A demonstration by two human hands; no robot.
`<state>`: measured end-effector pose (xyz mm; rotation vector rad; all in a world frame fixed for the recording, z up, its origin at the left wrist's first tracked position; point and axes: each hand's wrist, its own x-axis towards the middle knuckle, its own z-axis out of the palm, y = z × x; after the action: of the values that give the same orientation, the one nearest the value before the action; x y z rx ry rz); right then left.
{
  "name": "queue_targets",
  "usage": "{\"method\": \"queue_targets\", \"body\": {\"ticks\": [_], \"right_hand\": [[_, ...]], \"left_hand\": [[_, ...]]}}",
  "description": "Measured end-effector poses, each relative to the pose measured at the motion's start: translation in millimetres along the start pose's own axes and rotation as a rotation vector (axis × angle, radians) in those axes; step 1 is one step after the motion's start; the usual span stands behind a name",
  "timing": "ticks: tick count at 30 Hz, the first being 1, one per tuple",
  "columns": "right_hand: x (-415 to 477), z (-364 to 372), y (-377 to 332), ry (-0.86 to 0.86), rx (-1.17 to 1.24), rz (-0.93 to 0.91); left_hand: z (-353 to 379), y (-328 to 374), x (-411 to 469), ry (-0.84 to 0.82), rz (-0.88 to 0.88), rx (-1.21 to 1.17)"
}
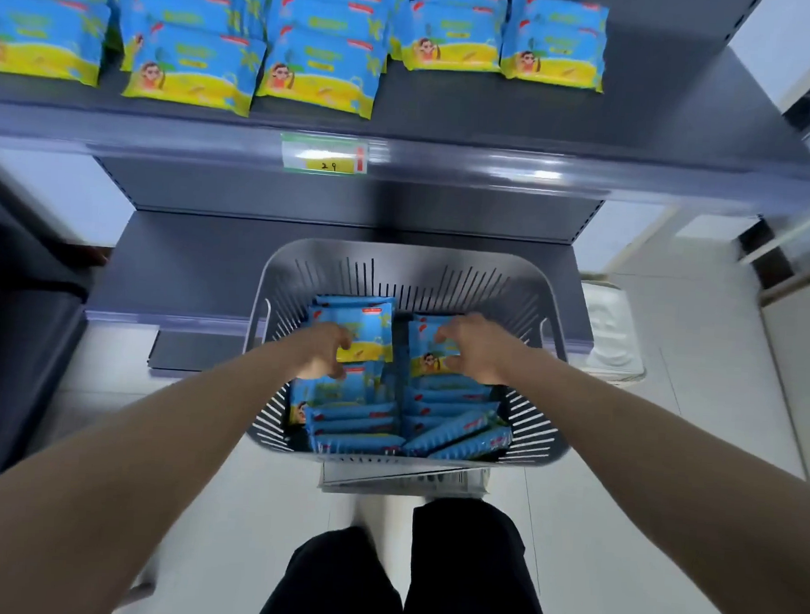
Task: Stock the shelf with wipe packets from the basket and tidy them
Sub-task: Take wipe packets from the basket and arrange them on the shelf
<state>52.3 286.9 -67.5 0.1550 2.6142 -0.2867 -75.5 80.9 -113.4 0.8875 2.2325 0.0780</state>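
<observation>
A grey slotted basket [541, 309] stands on the floor below me, filled with several blue-and-yellow wipe packets standing on edge. My left hand [323, 354] reaches into its left side and closes on a wipe packet [369, 328] in the left row. On the right side my right hand [478, 348] closes on another wipe packet [426, 355] in the right row. Both packets still sit among the others. Above, the dark grey shelf [638, 112] carries several rows of the same packets [322, 63], filling its left and middle.
A price tag [324, 154] marked 29 is clipped to the shelf's front rail. A lower dark shelf [184, 271] runs behind the basket. A white bin [610, 331] stands to the right on the tiled floor. My legs in black trousers [426, 580] are just before the basket.
</observation>
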Motion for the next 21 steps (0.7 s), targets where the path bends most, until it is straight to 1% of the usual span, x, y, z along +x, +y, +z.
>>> {"method": "queue_targets", "body": {"ticks": [4, 8, 12, 14, 19, 21], "right_hand": [[7, 21, 2, -0.194, -0.018, 0.079], [11, 32, 7, -0.312, -0.055, 0.141], [16, 43, 12, -0.426, -0.126, 0.166], [23, 48, 15, -0.445, -0.158, 0.155], [33, 50, 11, -0.407, -0.229, 0.160], [38, 54, 14, -0.419, -0.207, 0.178]], "left_hand": [[20, -8, 12, -0.054, -0.027, 0.096], [26, -3, 14, -0.097, -0.023, 0.200], [30, -1, 12, -0.099, -0.028, 0.268], [29, 0, 11, -0.107, -0.023, 0.271], [33, -8, 5, -0.187, -0.028, 0.209], [29, -9, 4, -0.195, -0.015, 0.205]]}}
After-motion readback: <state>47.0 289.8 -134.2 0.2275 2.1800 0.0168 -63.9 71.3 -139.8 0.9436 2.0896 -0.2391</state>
